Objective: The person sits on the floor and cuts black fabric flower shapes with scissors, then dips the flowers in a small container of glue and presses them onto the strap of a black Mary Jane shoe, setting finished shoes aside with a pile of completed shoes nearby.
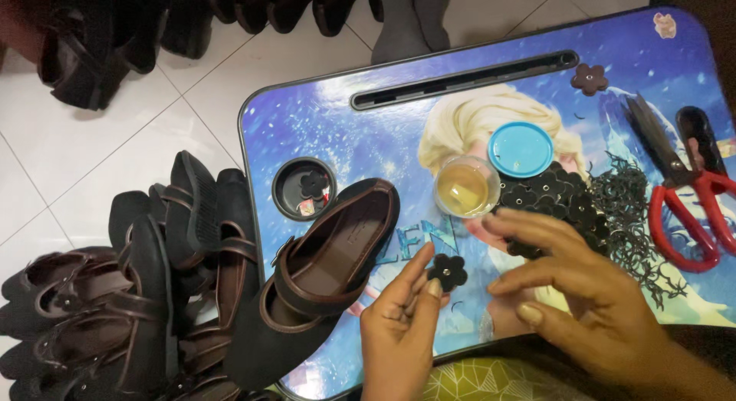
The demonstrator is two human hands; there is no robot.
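From the head camera, a blue picture-printed lap tray [307, 117] fills the right of the frame. On it stand a small clear pot of yellowish glue [465, 188] and, just beside it, its round light-blue lid [520, 149], lying flat. A heap of black flower cutouts [560, 198] sits right of the pot, with red-handled scissors [690, 202] near the tray's far right edge. A round black cup recess [303, 188] holds one more cutout. A dark brown-lined strap shoe [326, 278] rests across the tray's left edge.

The left hand [399, 324] pinches a single black flower piece [448, 271] between thumb and fingertips, low at the tray's middle. The right hand [583, 294] hovers open, fingers spread, holding nothing, its fingertips by the heap.
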